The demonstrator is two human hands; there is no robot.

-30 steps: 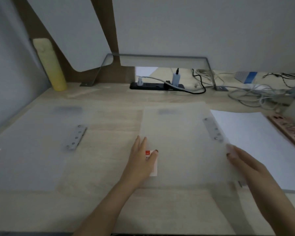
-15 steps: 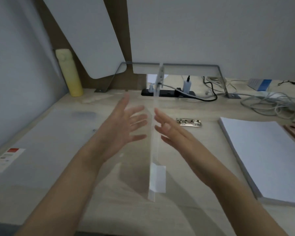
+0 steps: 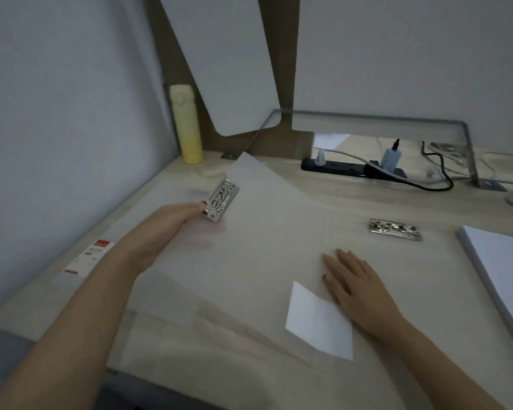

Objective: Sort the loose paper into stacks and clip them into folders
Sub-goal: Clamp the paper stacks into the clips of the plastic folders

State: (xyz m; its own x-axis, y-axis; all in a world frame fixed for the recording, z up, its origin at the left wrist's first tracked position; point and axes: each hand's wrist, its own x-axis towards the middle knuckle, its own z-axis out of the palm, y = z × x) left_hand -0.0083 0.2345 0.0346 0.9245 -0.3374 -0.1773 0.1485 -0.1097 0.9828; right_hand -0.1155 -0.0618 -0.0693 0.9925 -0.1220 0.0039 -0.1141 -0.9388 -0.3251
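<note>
Translucent folder cover (image 3: 267, 208) is no longer standing on edge between the raised hands. It's now tilted up on the left. Left hand (image 3: 172, 223) went from open in mid-air to pinching it beside its metal clip (image 3: 222, 199). Right hand (image 3: 356, 288) dropped, palm flat on the folder half lying on the desk.

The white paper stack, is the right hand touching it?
No, the right hand lies flat on the translucent plastic folder, apart from the white paper stack.
</note>
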